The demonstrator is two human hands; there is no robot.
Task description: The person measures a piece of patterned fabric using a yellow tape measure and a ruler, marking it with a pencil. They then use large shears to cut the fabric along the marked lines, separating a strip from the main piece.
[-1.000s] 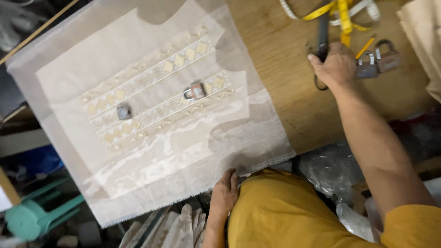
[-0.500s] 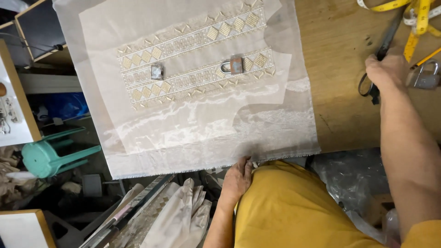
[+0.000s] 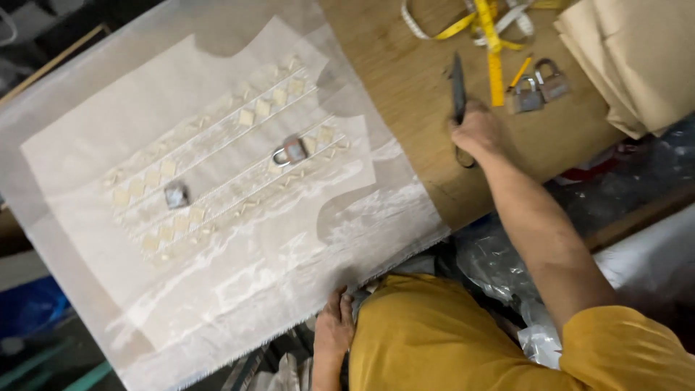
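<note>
My right hand (image 3: 476, 132) rests on the wooden table (image 3: 405, 80), closed around the handles of dark scissors (image 3: 457, 88) whose blades point away from me. My left hand (image 3: 334, 327) grips the near edge of a sheer white fabric (image 3: 217, 289) at the table's front. The fabric covers a pale cut garment piece with rows of diamond embroidery (image 3: 217, 156). Two small padlocks lie on it as weights, one (image 3: 292, 150) near the middle and one (image 3: 176, 195) further left.
Yellow measuring tape (image 3: 486, 32) lies coiled at the back of the table, with two more padlocks (image 3: 539, 87) beside it. Folded beige cloth (image 3: 637, 58) sits at the far right. Plastic bags (image 3: 499, 261) and clutter fill the space below the table edge.
The view has swung, so the fabric now lies more to the left. My right hand has stayed on the scissors; my left hand keeps its hold on the fabric edge.
</note>
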